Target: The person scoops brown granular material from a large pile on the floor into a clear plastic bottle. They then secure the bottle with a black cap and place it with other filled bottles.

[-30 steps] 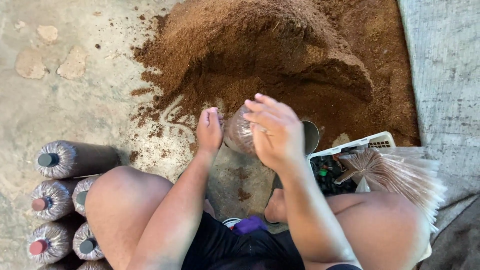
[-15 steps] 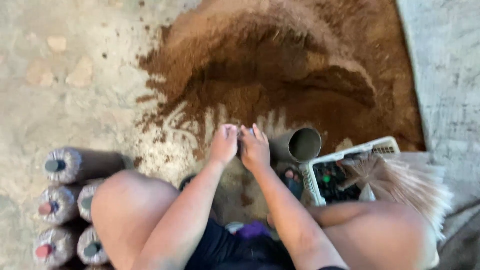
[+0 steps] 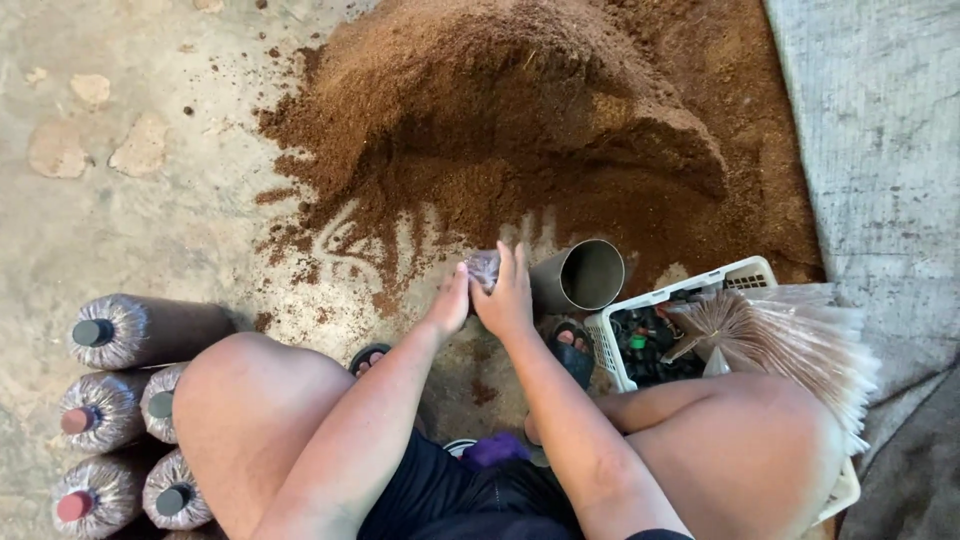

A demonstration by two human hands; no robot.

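Observation:
Both my hands meet low in front of me on a clear plastic bag (image 3: 484, 268) packed with brown material. My left hand (image 3: 449, 300) presses its left side and my right hand (image 3: 508, 292) covers its top and right side, so most of the bag is hidden. Just right of my right hand a grey tube (image 3: 582, 277) lies on its side with its open mouth toward me. A large heap of brown substrate (image 3: 520, 120) rises right behind the bag, with finger marks raked through its near edge.
Several filled bags with red and dark caps (image 3: 120, 400) lie stacked at the left by my knee. A white basket (image 3: 745, 275) at the right holds dark small parts and a sheaf of clear bags (image 3: 790, 345). Grey cloth (image 3: 880, 150) covers the right side. My sandalled foot (image 3: 570, 345) is below the tube.
My hands have come down from chest height to the ground at the heap's edge. The bag, held up in my right hand a second ago, now sits between both hands.

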